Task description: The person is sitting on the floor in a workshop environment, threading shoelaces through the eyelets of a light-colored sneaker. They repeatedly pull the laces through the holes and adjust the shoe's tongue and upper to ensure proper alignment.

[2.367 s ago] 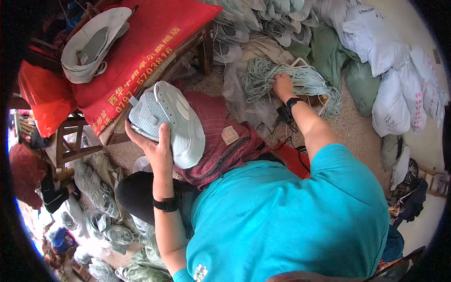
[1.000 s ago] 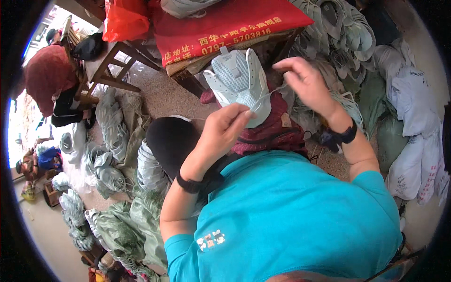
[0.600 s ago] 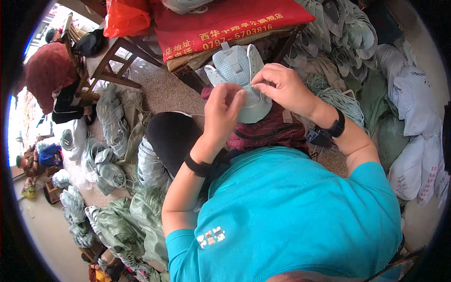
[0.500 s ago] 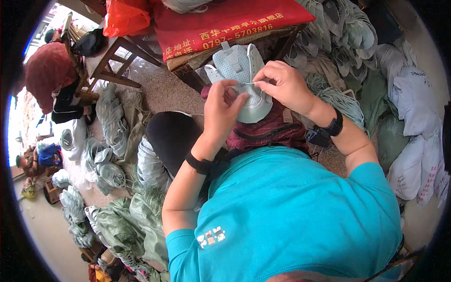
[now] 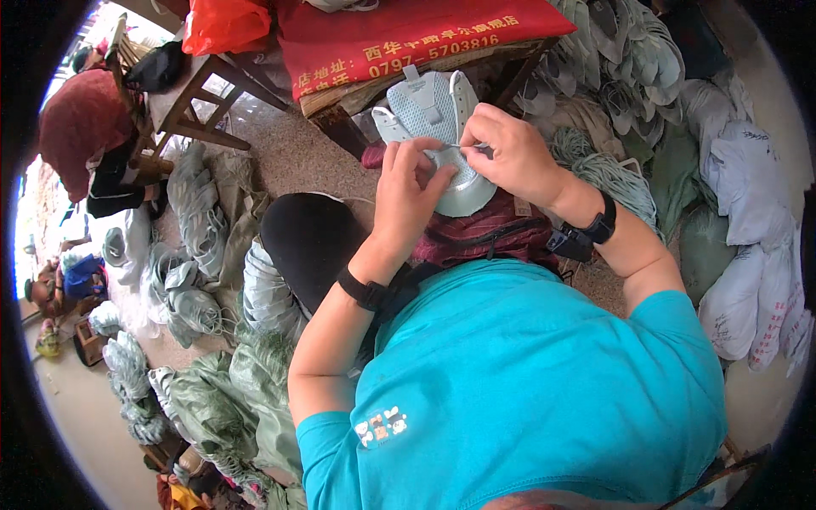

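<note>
Shoe upper (image 5: 429, 106) — left hand (image 5: 406, 194) steadies; right hand (image 5: 510, 153) pinches.

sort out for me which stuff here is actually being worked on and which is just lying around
In hand:
- pale blue shoe upper, held by left hand
- thin needle, pinched by right hand

Lying about:
- coil of pale green cord
- red cloth on the wooden table
- orange plastic bag
- heaps of grey-green uppers
- white sacks

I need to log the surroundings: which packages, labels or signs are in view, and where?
Red cloth banner: draped over the table ahead, yellow print.
White stuffed sacks: piled at the right, dark and red markings.
Orange-red plastic bag: upper left, crumpled.
Small pale tag: on the dark red cloth beside the right hand.
</note>
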Available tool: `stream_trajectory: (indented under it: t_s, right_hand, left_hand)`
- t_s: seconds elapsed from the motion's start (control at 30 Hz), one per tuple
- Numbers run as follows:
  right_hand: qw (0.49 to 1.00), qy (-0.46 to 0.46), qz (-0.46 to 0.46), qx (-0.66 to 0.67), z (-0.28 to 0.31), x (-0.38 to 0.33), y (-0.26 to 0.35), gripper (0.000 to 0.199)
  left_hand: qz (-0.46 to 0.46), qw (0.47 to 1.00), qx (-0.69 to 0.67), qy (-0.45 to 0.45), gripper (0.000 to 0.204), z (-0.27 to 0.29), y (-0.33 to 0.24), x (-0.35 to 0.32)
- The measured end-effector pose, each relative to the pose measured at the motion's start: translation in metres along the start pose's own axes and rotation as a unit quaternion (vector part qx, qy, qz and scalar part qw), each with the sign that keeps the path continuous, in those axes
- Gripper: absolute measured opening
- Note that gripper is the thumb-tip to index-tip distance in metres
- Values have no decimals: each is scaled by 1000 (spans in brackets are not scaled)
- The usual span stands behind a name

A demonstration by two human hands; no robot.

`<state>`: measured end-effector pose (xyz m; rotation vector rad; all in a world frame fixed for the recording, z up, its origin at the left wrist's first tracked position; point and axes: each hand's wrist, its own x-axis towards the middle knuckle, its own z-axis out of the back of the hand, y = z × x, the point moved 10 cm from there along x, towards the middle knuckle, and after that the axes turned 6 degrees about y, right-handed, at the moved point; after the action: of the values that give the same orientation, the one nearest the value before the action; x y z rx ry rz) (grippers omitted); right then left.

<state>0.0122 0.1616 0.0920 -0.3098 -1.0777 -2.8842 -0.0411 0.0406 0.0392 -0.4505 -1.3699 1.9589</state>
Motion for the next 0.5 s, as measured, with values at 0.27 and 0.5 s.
stream_trajectory:
  t_s: [0.27, 0.5]
  right_hand:
    - [997, 17, 36, -63, -5, 8, 8, 9]
    - [901, 168, -186, 354, -37, 11, -58, 9]
  left_hand:
    - [-3, 1000, 11, 3, 33, -1, 4, 1]
    - [-13, 999, 41, 12, 36, -3, -1, 1]
